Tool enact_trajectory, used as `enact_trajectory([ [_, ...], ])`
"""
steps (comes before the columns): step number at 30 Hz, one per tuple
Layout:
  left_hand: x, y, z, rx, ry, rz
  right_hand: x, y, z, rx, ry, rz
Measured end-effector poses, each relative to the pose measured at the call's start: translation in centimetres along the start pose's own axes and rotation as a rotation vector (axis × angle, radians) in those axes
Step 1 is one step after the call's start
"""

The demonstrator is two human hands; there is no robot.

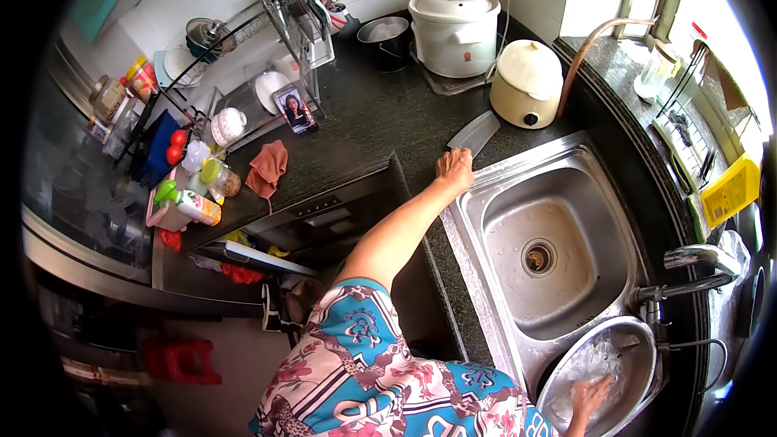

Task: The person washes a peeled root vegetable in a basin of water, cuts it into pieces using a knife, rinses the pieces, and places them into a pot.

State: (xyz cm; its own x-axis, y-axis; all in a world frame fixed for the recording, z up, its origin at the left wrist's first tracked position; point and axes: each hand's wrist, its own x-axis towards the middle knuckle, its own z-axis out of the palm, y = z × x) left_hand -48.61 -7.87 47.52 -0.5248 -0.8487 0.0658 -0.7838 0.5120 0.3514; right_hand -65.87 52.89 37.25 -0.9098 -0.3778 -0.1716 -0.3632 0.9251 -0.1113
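Note:
My left hand (456,171) is closed at the near end of a cleaver (476,131), whose wide blade lies over the dark counter just beyond the sink's corner. The handle is hidden in my fingers. At the lower right, my right hand (592,395) is inside a metal basin (646,356), its fingers spread against clear plastic or water that I cannot make out. This basin sits beside the steel sink (558,231), which has a drain strainer (537,257) in its bottom and some drops on its walls.
A cream cooker (527,81) and a white lidded pot (455,28) stand behind the cleaver. The faucet (700,259) reaches in from the right. A phone (295,109) leans by the dish rack, near a brown cloth (267,168). Below the counter, a drawer stands pulled out.

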Motion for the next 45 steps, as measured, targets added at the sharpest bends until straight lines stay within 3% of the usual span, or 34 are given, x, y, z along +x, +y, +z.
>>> enact_trajectory([
  [1, 0.1, -0.1, 0.1, 0.015, -0.005, -0.007, 0.1, 0.1, 0.2, -0.025, 0.005, 0.039],
  [2, 0.1, -0.2, 0.3, 0.027, -0.009, -0.017, -0.9, 0.8, -0.1, -0.048, -0.019, -0.213],
  [3, 0.0, -0.2, 0.3, 0.027, -0.005, -0.025, -0.4, 1.5, 0.8, -0.050, -0.019, -0.222],
  [5, -0.1, -0.2, 0.4, 0.032, -0.006, -0.033, 0.3, 2.8, 3.1, 0.691, 0.034, -0.260],
  [6, -0.2, 0.0, 0.3, 0.052, -0.016, -0.037, 0.3, 0.6, -1.1, 0.907, -0.207, 0.054],
  [9, -1.6, 2.5, -0.8, 0.157, 0.109, 0.103, -0.3, 0.9, -5.2, 1.936, -0.291, 0.203],
  [11, -3.2, 5.9, 0.3, 0.030, 0.153, 0.255, -1.4, -1.0, -8.4, 2.072, -0.275, 0.212],
  [12, -5.1, 7.9, 0.5, -0.145, 0.129, 0.337, -0.9, -0.3, -8.0, 2.257, -0.411, 0.026],
  [13, -7.1, 11.1, 1.7, -0.348, 0.067, 0.445, -2.0, -2.8, -10.0, 2.374, -0.260, 0.239],
  [15, -11.8, 15.5, 3.0, -0.649, -0.253, 0.676, -3.9, -4.9, -12.5, 2.391, -0.135, 0.406],
  [16, -14.6, 17.8, 3.3, -0.862, -0.418, 0.761, -4.0, -4.9, -11.8, 2.358, -0.117, 0.295],
  [17, -17.7, 20.1, 3.0, -0.926, -0.650, 0.637, -3.9, -4.9, -11.1, 2.324, -0.093, 0.188],
  [19, -21.6, 23.3, 4.9, -1.018, -0.993, 0.646, -3.6, -7.2, -12.7, 2.410, -0.082, 0.096],
  [20, -22.8, 24.5, 4.2, -0.921, -0.945, 0.740, -2.5, -7.8, -12.3, 2.432, -0.255, -0.025],
  [21, -23.9, 25.5, 3.7, -0.820, -0.868, 0.817, -1.9, -8.3, -12.0, 2.414, -0.292, -0.062],
  [22, -24.9, 26.5, 4.5, -0.771, -0.719, 1.048, -1.5, -8.5, -11.3, 2.469, -0.346, -0.097],
  [23, -26.9, 27.4, 3.8, -0.749, -0.677, 1.140, -2.3, -9.2, -11.8, 2.514, -0.194, 0.051],
  [29, -29.9, 29.0, 5.5, -0.529, -0.403, 1.214, -4.1, -10.1, -9.7, 2.322, -0.077, 0.451],
  [31, -29.8, 29.0, 5.6, -0.534, -0.727, 1.138, -5.4, -10.0, -9.7, 2.257, -0.023, 0.540],
  [32, -29.7, 28.9, 5.8, -0.527, -0.727, 1.143, -5.6, -9.6, -9.3, 2.265, -0.021, 0.538],
  [34, -29.4, 28.4, 6.6, -0.756, -0.868, 0.990, -6.0, -8.6, -9.2, 1.886, 0.044, 0.282],
  [35, -29.0, 28.1, 6.7, -0.868, -0.934, 0.905, -5.8, -7.9, -9.4, 1.896, 0.043, 0.281],
  [37, -27.0, 27.9, 5.9, -1.086, -1.451, 0.247, -4.2, -7.4, -14.1, 1.506, -0.372, 0.374],
  [39, -25.0, 27.6, 5.9, -1.449, -1.700, -0.192, -1.7, -7.3, -17.3, 1.256, -0.154, 0.220],
  [40, -24.8, 27.6, 5.5, -1.586, -1.753, -0.336, 0.2, -7.3, -18.1, 1.246, -0.029, 0.084],
  [41, -24.6, 27.4, 5.4, -1.585, -1.730, -0.333, 2.0, -7.6, -18.9, 1.233, 0.099, -0.052],
  [43, -24.4, 27.2, 5.7, -1.743, -1.773, -0.447, 4.2, -10.3, -22.4, 1.443, 0.086, -0.282],
  [45, -24.6, 27.2, 5.7, -1.768, -1.725, -0.464, 6.2, -13.8, -24.0, 1.469, -0.066, -0.362],
])
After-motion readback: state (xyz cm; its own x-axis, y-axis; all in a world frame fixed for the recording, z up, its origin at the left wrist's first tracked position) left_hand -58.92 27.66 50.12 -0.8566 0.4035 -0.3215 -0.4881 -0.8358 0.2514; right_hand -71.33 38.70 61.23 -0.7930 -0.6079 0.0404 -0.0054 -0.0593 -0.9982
